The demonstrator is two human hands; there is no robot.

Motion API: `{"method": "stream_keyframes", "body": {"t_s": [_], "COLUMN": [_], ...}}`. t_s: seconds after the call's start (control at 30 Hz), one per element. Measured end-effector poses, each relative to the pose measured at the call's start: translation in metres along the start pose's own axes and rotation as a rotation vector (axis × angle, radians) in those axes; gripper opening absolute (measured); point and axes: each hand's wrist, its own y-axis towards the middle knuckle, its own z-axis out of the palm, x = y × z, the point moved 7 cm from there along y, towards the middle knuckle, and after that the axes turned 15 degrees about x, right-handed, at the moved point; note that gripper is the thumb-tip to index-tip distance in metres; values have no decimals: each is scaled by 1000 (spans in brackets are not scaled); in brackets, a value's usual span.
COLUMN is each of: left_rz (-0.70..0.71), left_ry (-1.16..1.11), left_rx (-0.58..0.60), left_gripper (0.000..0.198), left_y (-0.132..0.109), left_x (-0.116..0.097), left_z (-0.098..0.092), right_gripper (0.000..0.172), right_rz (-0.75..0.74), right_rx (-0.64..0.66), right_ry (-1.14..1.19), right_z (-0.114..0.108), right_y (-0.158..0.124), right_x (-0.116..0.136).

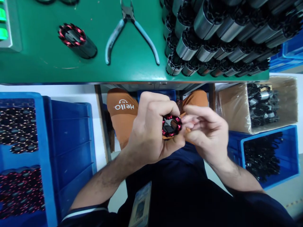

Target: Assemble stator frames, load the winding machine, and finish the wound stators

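A green bench (132,72) runs across the top of my view, with the person's orange trousers (123,123) and dark shirt (168,183) below its edge. Through the head camera I see the held core (171,124) above the lap, in front of the bench, its open end with red windings facing up at me. The left hand (150,126) grasps it, fingers curled over the far side and thumb along the near side. The right hand (208,135) is at the core's right edge, fingertips bunched together; they blur, and I cannot tell whether they grip anything there. On the bench, a loose core (86,47) sits to the left, its red windings showing, and the pliers (128,13) lie beside it with handles spread toward the person. A pile (205,41) of metal-sided parts fills the bench's right side in tiers. At the left I have a blue bin (46,142) holding more wound parts, some coppery and some red. At the right, a carton (233,107) of dark and silvery pieces stands just beyond another bin (234,149) of black ones.
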Motion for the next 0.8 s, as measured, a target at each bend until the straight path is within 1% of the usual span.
{"method": "stream_keyframes", "body": {"t_s": [0.03,0.07,0.1,0.13,0.17,0.23,0.37,0.5,0.6,0.67,0.7,0.73,0.77,0.8], "left_rz": [7,9,8,-5,-19,-25,73,88,62,-16,-67,-129,-201,-285], "left_ry": [22,42,56,63,68,96,176,151,101,8,-64,-168,-316,-501], "left_rx": [-7,-15,-22,-24,-26,-38,-75,-65,-56,-18,17,75,176,310], "left_gripper": [39,40,42,43,45,46,46,33,27,19,14,9,11,21], "left_y": [-1,-2,-4,-5,-7,-9,-11,-10,-9,-6,-4,-2,-2,-3], "left_x": [0,1,3,6,9,13,11,5,-4,-3,1,9,19,29], "left_z": [0,1,2,4,6,10,14,13,7,3,2,4,10,20], "right_gripper": [37,40,37,30,24,17,15,9,7,9,10,12,13,14], "right_rz": [45,74,91,100,101,86,61,66,6,-69,-132,-215,-293,-344], "right_rx": [16,25,23,11,-3,-21,-29,52,145,234,284,342,406,468], "right_ry": [81,145,190,217,234,260,291,255,124,-70,-191,-315,-428,-515], "right_z": [5,9,12,13,14,15,14,10,1,-5,-8,-9,-8,-8], "right_y": [-1,-2,-3,-4,-4,-4,-2,2,12,22,27,30,32,32], "right_x": [-8,-15,-21,-25,-29,-32,-31,-25,-8,9,20,31,41,48]}}
